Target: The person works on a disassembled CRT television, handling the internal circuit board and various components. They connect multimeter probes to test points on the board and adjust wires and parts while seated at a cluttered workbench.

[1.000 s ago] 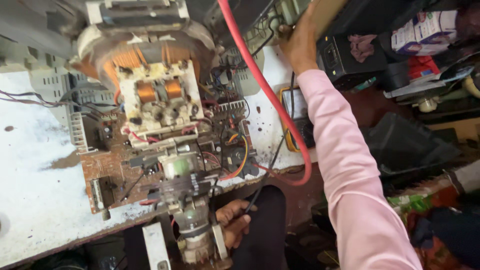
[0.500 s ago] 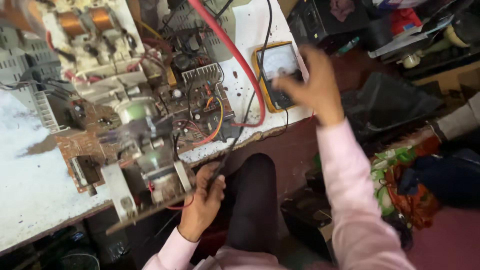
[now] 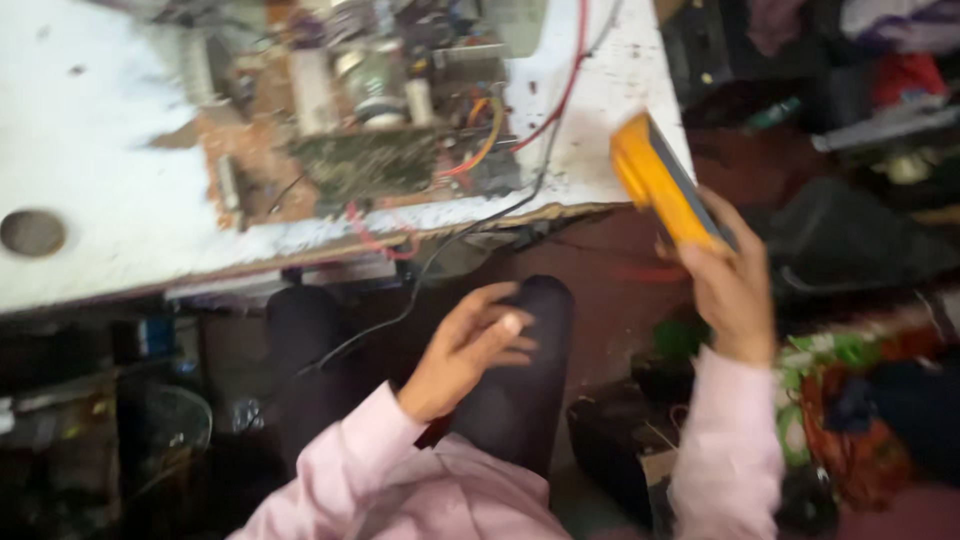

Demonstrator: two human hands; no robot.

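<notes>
White and chipped, the table [image 3: 90,170] is seen stretching across the top, a round hole [image 3: 32,232] cut near its left end. Further along, a brown circuit board [image 3: 330,150] crowded with parts and coloured wires is laid close to the table's near edge, blurred in the shot. A black cable [image 3: 420,275] is draped off that near edge and down past the dark-trousered knee. Just below the edge, the left hand [image 3: 468,348] is held over the lap, fingers loosely curled and apart, nothing gripped. Over to the right, a yellow meter [image 3: 662,182] is lifted clear at the table's right corner, tilted on its side, and the right hand [image 3: 728,290] is clamped around its lower end.
</notes>
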